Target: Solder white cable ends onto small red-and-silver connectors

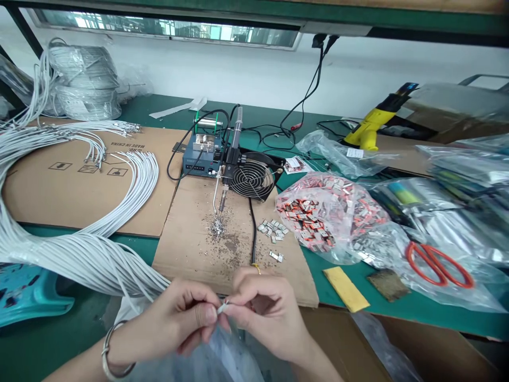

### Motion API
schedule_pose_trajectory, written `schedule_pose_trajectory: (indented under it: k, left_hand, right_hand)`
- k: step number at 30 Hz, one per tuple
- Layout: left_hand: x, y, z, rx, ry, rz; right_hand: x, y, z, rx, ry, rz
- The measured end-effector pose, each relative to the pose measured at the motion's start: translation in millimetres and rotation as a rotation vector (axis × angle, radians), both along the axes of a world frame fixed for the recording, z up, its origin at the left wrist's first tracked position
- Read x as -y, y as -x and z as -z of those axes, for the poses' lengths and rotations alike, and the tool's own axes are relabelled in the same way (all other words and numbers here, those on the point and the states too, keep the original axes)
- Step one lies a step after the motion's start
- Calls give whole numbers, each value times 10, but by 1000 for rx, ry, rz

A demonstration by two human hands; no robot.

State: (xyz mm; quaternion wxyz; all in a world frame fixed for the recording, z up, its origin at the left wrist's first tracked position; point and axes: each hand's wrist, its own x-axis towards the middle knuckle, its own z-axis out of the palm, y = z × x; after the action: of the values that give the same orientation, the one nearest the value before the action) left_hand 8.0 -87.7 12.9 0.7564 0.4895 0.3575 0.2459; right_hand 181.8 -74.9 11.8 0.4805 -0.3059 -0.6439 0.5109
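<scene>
My left hand (185, 318) pinches a white cable end (221, 307) between thumb and fingers, low in the middle of the view. My right hand (264, 307) closes its thumb and index finger on the tip of the same cable end, close beside the left fingertips. A large bundle of white cables (99, 260) curves in from the left behind my left hand. Beyond the hands, a soldering iron (228, 175) stands with its tip down over a heap of solder scraps (217, 227) on a cardboard sheet (186, 249). Small metal connectors (273, 230) lie to its right.
A blue soldering station (202, 156) and a black fan (254, 178) stand behind. To the right are a bag of orange and silver parts (330, 212), red scissors (439, 265), a yellow sponge (345, 289) and a yellow heat gun (369, 124). A teal tray (35, 297) sits left.
</scene>
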Motion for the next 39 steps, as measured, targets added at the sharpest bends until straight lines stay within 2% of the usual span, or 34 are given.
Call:
schedule_pose_trajectory:
  k: [2,3,6,8,11,14,19,22,25,29,32,35,37,39]
  left_hand:
    - [-14,-16,0,47,51,-1]
    - [-22,-22,4,69,65,-10]
    - [-41,-25,33,120,95,-58]
    - [-45,-15,59,139,104,-94]
    - [-40,-2,74,126,57,-173]
    - [-32,-15,45,49,-45,-231]
    - [-19,-55,-18,-90,-187,-249]
    - [-13,-62,-14,-102,-191,-254]
    - [-14,-81,20,-56,-145,-266]
    - [-22,-122,75,-10,-121,-318]
    - [-35,-122,80,11,-98,-311]
    - [-46,-90,61,18,-78,-289]
    - [-49,-65,57,21,-62,-301]
    - [-48,-49,60,20,-50,-314]
  right_hand:
    - [38,95,90,-145,8,75]
    - [54,134,128,-167,-39,114]
    - [70,171,194,-64,-332,240]
    - [42,117,195,-20,-418,248]
    - [-40,-17,136,-23,-213,175]
    - [-102,-98,24,105,-19,96]
    - [-92,-64,-138,283,37,13]
    - [-59,-24,-129,255,69,59]
    - [-4,57,-33,130,107,152]
    - [78,225,130,-41,24,328]
    - [69,259,182,-157,54,308]
    - [-3,144,148,-335,133,317]
    - [-44,41,94,-323,105,398]
    - [-58,-19,35,-147,74,373]
